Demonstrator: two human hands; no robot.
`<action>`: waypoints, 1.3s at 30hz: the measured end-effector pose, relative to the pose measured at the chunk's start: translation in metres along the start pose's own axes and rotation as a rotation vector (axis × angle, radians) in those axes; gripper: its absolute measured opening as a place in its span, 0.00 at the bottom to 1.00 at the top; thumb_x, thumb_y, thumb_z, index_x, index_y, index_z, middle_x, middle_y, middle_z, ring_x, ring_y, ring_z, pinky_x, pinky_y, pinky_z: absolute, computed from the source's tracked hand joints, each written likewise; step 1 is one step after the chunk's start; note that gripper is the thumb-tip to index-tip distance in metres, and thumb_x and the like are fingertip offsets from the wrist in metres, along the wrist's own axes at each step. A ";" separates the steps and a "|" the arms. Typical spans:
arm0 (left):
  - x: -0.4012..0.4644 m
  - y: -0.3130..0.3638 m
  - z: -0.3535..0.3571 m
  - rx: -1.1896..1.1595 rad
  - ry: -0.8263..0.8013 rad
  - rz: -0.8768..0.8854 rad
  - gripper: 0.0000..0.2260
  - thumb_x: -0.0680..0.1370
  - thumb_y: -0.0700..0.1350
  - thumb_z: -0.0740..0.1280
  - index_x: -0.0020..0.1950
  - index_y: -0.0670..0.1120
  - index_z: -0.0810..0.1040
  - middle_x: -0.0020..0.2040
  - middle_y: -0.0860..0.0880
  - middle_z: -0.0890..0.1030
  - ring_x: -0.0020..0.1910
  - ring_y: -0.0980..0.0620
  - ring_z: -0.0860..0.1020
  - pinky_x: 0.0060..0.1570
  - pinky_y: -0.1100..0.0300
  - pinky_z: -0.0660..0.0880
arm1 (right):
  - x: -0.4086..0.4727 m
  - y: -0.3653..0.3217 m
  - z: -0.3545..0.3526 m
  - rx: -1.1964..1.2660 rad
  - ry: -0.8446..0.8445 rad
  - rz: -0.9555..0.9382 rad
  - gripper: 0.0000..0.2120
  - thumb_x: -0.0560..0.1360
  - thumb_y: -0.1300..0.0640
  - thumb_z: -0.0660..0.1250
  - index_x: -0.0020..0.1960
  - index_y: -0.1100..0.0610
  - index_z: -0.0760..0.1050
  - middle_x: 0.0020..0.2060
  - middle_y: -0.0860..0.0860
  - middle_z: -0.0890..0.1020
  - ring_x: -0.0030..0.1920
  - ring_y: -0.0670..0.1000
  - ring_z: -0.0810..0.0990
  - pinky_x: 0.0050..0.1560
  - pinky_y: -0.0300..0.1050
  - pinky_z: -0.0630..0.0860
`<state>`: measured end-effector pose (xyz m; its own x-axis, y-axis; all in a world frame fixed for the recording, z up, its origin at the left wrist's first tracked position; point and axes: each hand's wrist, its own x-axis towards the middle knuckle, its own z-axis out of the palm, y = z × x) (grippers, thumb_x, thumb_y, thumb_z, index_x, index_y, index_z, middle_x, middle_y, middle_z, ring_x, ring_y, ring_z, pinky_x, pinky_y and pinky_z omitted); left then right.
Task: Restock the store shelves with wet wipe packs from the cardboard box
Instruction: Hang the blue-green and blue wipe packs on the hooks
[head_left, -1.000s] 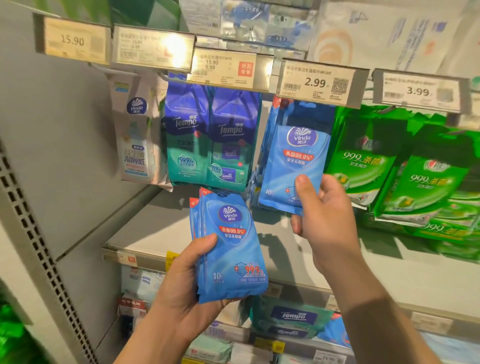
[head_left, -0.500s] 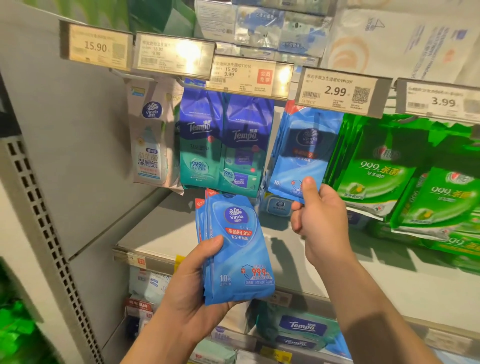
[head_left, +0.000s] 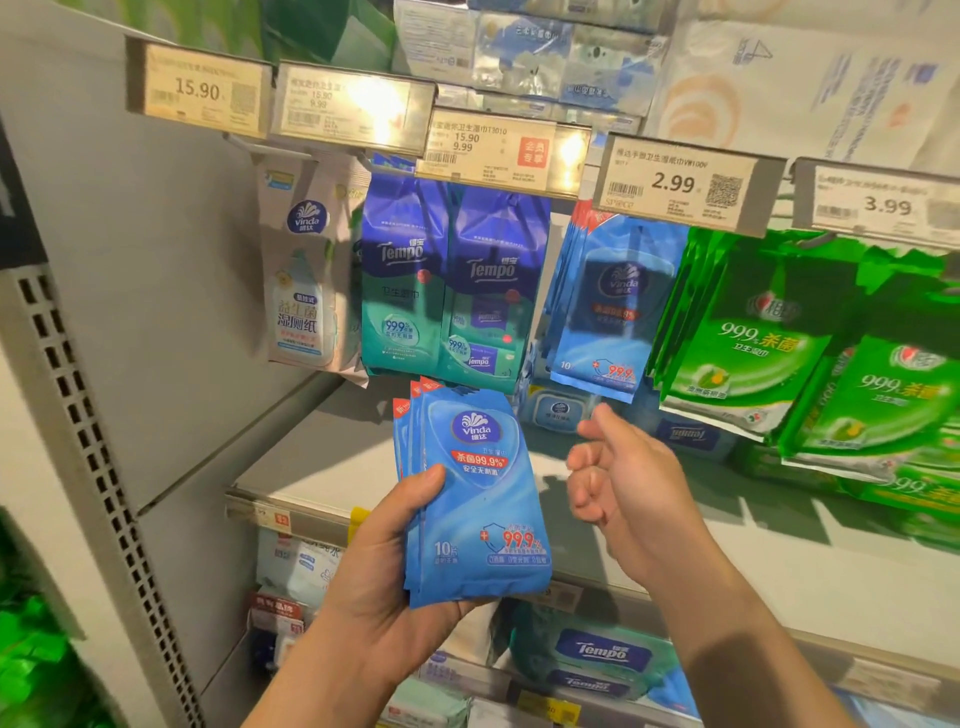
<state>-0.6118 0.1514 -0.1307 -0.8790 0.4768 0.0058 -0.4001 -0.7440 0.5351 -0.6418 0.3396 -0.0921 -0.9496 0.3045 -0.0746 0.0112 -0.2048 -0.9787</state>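
Observation:
My left hand (head_left: 387, 561) grips a stack of several blue Vinda wet wipe packs (head_left: 480, 499), held upright in front of the shelf. More of the same blue Vinda packs (head_left: 615, 306) hang in a row from a peg under the 2.99 price tag (head_left: 675, 184). My right hand (head_left: 623, 473) hovers just below those hanging packs, fingers loosely curled, holding nothing. The cardboard box is out of sight.
Left of the blue row hang Tempo packs (head_left: 452, 280) and a white Vinda pack (head_left: 306, 275); green 999 packs (head_left: 800, 343) hang to the right. A grey shelf board (head_left: 322, 467) lies below. More Tempo packs (head_left: 597, 660) sit on the lower shelf.
My right hand has let go of the blue pack, which now hangs on the peg, and has dropped down and back. My left hand keeps its stack.

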 end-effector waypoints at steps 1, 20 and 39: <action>0.001 -0.001 0.001 0.007 0.008 -0.004 0.37 0.49 0.48 0.87 0.58 0.45 0.86 0.61 0.38 0.83 0.47 0.37 0.86 0.41 0.43 0.82 | -0.006 0.001 -0.002 -0.085 -0.048 0.023 0.14 0.83 0.47 0.63 0.54 0.59 0.74 0.29 0.53 0.76 0.21 0.51 0.69 0.25 0.39 0.57; 0.008 -0.017 0.010 0.112 0.111 -0.021 0.11 0.71 0.46 0.69 0.46 0.46 0.89 0.53 0.37 0.86 0.38 0.39 0.85 0.32 0.51 0.82 | -0.054 0.007 -0.014 -0.521 -0.275 0.048 0.12 0.80 0.48 0.69 0.55 0.57 0.78 0.39 0.50 0.85 0.27 0.46 0.75 0.25 0.37 0.67; 0.003 -0.005 0.015 0.128 0.203 0.015 0.21 0.67 0.47 0.72 0.59 0.46 0.83 0.51 0.38 0.85 0.40 0.38 0.84 0.41 0.46 0.81 | -0.038 -0.049 -0.024 -0.231 -0.160 -0.473 0.04 0.80 0.59 0.69 0.54 0.53 0.76 0.39 0.51 0.82 0.29 0.48 0.74 0.21 0.39 0.68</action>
<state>-0.6082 0.1636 -0.1213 -0.9240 0.3523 -0.1486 -0.3616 -0.6788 0.6391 -0.5993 0.3601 -0.0457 -0.9033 0.1649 0.3960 -0.3769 0.1356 -0.9163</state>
